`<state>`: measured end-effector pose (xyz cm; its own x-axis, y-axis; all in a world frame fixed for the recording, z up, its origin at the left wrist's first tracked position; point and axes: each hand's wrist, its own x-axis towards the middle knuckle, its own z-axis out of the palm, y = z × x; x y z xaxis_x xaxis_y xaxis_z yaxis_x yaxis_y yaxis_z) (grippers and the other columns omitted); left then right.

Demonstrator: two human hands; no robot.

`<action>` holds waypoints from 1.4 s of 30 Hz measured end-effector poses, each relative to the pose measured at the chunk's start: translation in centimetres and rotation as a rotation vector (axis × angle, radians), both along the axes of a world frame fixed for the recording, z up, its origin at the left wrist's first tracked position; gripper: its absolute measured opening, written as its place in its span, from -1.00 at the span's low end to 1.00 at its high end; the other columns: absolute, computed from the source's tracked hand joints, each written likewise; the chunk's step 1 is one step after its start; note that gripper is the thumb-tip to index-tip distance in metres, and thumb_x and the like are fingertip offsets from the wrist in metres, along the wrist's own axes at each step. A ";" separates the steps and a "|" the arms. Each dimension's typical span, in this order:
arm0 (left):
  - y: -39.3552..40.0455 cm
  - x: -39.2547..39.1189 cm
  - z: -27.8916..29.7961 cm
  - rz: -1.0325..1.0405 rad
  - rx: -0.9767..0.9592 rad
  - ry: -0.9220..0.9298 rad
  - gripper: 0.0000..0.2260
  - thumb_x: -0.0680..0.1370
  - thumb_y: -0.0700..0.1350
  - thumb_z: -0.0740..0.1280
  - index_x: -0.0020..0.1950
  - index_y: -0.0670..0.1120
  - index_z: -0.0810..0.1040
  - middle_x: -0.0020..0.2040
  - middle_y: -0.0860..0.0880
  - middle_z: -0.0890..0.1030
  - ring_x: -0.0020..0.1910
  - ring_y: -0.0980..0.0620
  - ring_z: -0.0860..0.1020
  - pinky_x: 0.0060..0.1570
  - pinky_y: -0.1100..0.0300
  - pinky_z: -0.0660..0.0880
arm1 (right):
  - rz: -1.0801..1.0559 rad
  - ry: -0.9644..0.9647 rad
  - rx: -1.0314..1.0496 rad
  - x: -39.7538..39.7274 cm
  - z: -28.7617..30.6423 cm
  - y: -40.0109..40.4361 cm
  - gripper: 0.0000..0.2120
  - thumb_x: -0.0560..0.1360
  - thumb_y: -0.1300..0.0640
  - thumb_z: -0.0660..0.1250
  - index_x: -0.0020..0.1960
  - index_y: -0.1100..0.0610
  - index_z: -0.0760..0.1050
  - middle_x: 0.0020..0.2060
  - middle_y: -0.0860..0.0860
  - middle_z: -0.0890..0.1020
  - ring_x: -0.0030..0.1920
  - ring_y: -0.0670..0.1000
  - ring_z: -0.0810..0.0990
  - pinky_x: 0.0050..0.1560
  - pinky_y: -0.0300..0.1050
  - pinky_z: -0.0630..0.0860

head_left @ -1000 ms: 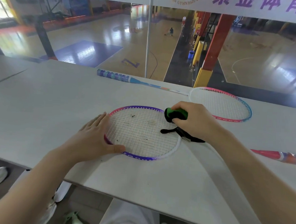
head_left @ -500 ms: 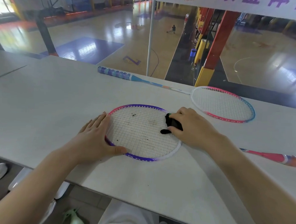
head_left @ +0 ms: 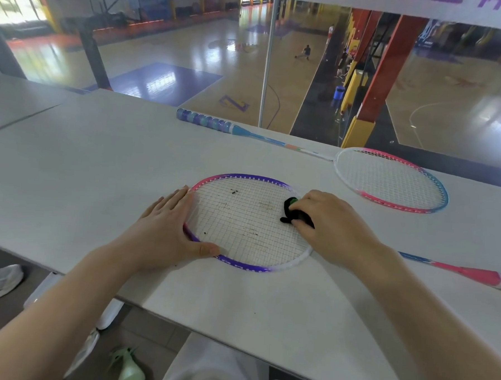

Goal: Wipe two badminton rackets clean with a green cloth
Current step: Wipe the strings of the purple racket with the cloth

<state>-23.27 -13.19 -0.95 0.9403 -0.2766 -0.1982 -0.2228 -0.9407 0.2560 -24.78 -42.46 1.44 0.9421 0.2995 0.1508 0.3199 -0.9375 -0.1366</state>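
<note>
While the left hand (head_left: 165, 234), fingers together, pinned the near racket (head_left: 250, 223), the right hand (head_left: 331, 226) clamped the cloth (head_left: 293, 211) on its still-specked strings; the far racket (head_left: 390, 179) beyond looked untouched.

Purple-pink racket (head_left: 250, 223) lies flat, strings speckled with dirt. Bunched cloth (head_left: 293, 211), green and black, presses its right side. Pink-blue racket (head_left: 390, 179) lies flat beyond.
</note>
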 end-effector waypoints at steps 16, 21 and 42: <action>0.2 0.1 -0.3 -0.018 0.007 -0.012 0.24 0.13 0.70 0.00 0.59 0.01 -0.27 0.61 0.06 -0.21 0.57 0.09 -0.19 0.51 0.12 -0.19 | 0.148 0.268 0.224 -0.7 1.1 -0.3 -0.79 0.46 0.06 0.43 0.08 -0.10 0.55 0.00 -0.21 0.58 0.03 -0.18 0.51 0.11 -0.29 0.44; 0.3 0.2 -0.1 -0.032 0.020 -0.002 0.28 0.07 0.71 -0.04 0.59 0.00 -0.28 0.60 0.06 -0.23 0.57 0.10 -0.22 0.51 0.12 -0.21 | -0.072 0.056 0.177 4.1 0.1 -1.0 -0.80 0.53 0.04 0.36 0.14 0.00 0.56 0.02 -0.03 0.53 0.01 0.00 0.51 0.05 -0.10 0.48; 0.8 0.7 -1.0 -0.040 0.002 -0.035 0.29 0.04 0.73 -0.11 0.59 0.02 -0.28 0.60 0.08 -0.22 0.56 0.13 -0.22 0.51 0.12 -0.21 | 0.277 0.378 0.186 -2.0 1.4 2.6 -0.84 0.48 0.06 0.40 0.05 -0.09 0.62 -0.05 -0.24 0.59 0.00 -0.22 0.53 0.04 -0.27 0.49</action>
<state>-22.60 -12.39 -1.91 0.9349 -0.3140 -0.1655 -0.2693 -0.9312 0.2458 -26.78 -39.88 2.87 0.8302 0.5463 -0.1109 0.4490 -0.7733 -0.4476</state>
